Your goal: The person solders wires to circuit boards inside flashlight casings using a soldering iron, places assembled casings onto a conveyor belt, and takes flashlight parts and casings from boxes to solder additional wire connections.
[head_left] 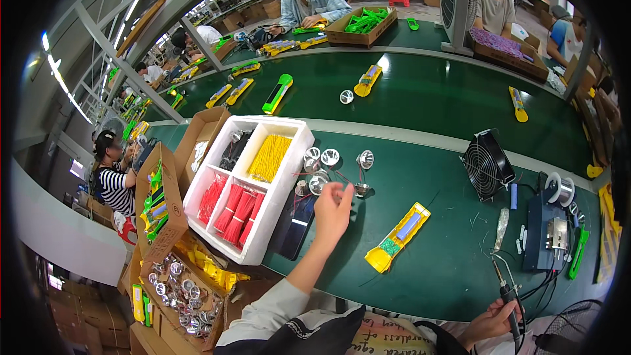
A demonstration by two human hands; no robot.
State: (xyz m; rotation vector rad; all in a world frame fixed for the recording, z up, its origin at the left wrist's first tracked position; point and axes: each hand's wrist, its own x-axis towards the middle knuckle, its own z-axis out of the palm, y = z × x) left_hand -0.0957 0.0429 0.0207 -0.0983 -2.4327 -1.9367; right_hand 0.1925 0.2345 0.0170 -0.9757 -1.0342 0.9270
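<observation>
Right hand (490,323) grips a soldering iron (505,289); left hand (332,212), fingers loose, reaches silver reflectors (320,169) beside wire-filled tray (289,177).

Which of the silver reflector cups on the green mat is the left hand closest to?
The left hand is at the reflector cup just off its fingertips, beside the white tray; the other cups lie farther up the mat.

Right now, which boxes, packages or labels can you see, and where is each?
White foam tray: left of the left hand, compartments of red and yellow wires.
Brown cardboard box: far left, open.
Cardboard box: far bench, green parts inside.
Right hand: holds soldering iron.
</observation>
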